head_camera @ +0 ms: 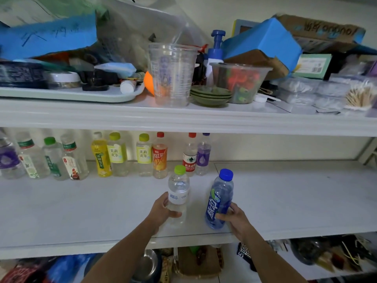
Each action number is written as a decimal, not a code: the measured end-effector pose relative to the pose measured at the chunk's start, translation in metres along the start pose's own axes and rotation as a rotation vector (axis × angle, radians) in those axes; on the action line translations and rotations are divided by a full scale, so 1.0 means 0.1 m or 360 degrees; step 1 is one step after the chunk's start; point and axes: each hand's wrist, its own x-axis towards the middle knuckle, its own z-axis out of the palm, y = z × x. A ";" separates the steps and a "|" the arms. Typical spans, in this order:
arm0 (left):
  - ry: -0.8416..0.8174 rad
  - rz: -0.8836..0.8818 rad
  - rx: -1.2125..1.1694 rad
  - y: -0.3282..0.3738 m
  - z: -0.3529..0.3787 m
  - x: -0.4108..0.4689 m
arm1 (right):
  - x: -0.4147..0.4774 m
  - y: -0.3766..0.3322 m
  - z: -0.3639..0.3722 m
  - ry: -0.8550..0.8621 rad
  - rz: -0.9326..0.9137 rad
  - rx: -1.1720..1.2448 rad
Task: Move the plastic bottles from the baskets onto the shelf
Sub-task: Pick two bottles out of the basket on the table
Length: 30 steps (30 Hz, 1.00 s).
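Left hand (163, 209) grips a clear bottle (177, 193), right hand (234, 218) a blue bottle (220, 201), over the shelf (81, 211).

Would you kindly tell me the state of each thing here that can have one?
clear bottle: capped, upright, gripped by the left hand.
blue bottle: capped, tilted, gripped by the right hand.
row of bottles: standing upright at the back of the middle shelf.
plastic cup: upright, no lid.
clear bowl: lid on.
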 end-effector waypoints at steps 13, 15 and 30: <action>0.0155 0.0082 0.0367 -0.15 -0.02 -0.06 | -0.20 0.28 0.51 0.0595 -0.0393 -0.0580; 0.0235 0.0098 0.0363 -0.17 -0.01 -0.06 | -0.21 0.32 0.63 0.0801 -0.0338 -0.0842; 0.0324 0.0228 0.0655 -0.21 0.73 0.22 | 0.11 0.10 0.03 0.0567 -0.0296 -0.1219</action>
